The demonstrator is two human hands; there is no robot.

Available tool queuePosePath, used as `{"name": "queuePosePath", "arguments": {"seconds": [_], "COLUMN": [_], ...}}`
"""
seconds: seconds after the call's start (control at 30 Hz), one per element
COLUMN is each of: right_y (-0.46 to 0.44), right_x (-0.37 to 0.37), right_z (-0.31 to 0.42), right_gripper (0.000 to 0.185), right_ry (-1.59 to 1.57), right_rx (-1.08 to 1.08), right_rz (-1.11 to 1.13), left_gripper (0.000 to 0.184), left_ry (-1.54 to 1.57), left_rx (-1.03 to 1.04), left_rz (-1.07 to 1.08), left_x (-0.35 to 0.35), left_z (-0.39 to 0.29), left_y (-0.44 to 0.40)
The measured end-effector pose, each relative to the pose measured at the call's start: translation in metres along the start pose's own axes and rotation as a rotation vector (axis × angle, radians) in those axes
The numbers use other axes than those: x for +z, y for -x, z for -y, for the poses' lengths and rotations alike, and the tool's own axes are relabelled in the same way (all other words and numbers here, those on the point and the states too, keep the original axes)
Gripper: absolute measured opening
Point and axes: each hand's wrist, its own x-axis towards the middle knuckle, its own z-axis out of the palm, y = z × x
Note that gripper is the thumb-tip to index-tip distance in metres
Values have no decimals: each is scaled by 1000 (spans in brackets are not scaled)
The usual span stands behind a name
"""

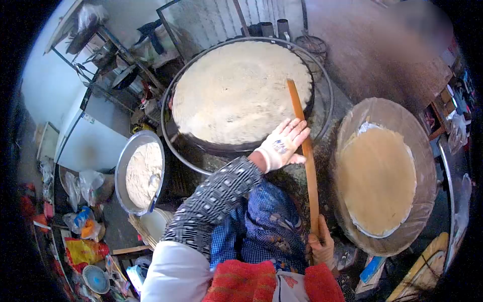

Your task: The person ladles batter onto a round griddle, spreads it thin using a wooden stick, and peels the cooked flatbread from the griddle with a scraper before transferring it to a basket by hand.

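My right hand [323,244], bare, grips the lower end of a long flat wooden stick [309,173] close to my body. The stick's far tip lies over the right side of a large round pale flatbread [241,90] on a dark round griddle [221,147]. Gloved in white, my left hand [286,144] is stretched flat with its fingers extended, beside the stick near the griddle's front right edge. Its fingertips reach the stick; whether they press on it I cannot tell. A metal ring [166,126] surrounds the griddle.
To the right stands a large plastic-lined basket [425,186] holding a stack of round flatbreads [377,176]. At left is a metal basin [121,176] of pale batter or dough [143,173] with a ladle in it. Bags and clutter [85,226] fill the lower left.
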Motion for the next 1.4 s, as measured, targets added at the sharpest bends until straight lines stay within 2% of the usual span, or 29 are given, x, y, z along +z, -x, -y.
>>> {"name": "queuePosePath", "arguments": {"seconds": [0.03,0.1,0.17,0.23,0.37,0.43,0.5,0.53,0.63,0.67,0.77,0.8,0.83,0.87,0.9,0.97,1.0,1.03,1.1,1.17,1.2,1.23,1.27,1.33,1.37,1.4], "right_y": [-2,-24,-35,-56,-100,-121,-139,-144,-164,-184,-168,-165,-164,-154,-138,-112,-98,-81,-44,-17,-19,-20,-32,-48,-64,-77], "right_x": [8,18,30,45,87,114,141,152,184,199,222,228,229,229,218,182,154,124,71,51,49,47,48,68,73,78], "right_z": [11,-2,6,-3,29,41,49,53,35,0,33,31,17,11,30,30,12,-9,-16,-19,-19,-20,-21,34,45,50], "right_gripper": [66,67,68,67,63,60,58,58,60,61,63,63,63,64,63,64,65,65,65,65,63,62,61,55,55,54], "right_ry": [-132,-180,-364,-351,-212,-241,-259,-211,-8,78,227,299,418,377,536,658,634,611,550,102,6,-92,-49,-197,-250,-303], "right_rx": [167,112,218,168,132,132,136,124,-110,-369,-72,-60,-175,-174,-112,-31,-111,-192,-163,-40,-5,23,35,133,140,150], "right_rz": [-19,79,157,189,300,347,399,415,458,461,593,631,657,701,748,708,575,442,157,-13,-79,-148,-191,-177,-101,-21], "left_gripper": [95,102,106,108,103,98,100,101,99,98,97,99,101,104,106,109,110,108,103,105,106,107,107,108,109,107], "left_ry": [-17,-56,-85,-63,-86,-58,-73,-80,-122,-121,-132,-182,-229,-257,-285,-263,-170,-67,80,199,38,17,18,-57,-128,-67], "left_rx": [-14,-58,-106,-125,-232,-310,-366,-394,-474,-520,-561,-613,-662,-680,-694,-650,-622,-493,-163,86,181,112,90,20,-29,-73], "left_rz": [78,194,266,208,213,163,144,136,114,120,92,122,155,158,163,116,163,81,-46,-93,-40,92,178,362,473,421], "left_x": [32,42,38,38,16,8,0,-4,-28,-34,-58,-64,-67,-66,-64,-69,-80,-82,-59,-13,19,58,59,44,30,16], "left_z": [16,32,54,82,144,177,205,215,229,232,233,227,216,199,184,147,126,108,89,67,55,43,45,67,82,104], "left_y": [-5,-8,-3,15,47,71,96,111,163,183,254,279,302,323,336,299,249,196,98,6,-29,-44,-55,-75,-74,-62]}}
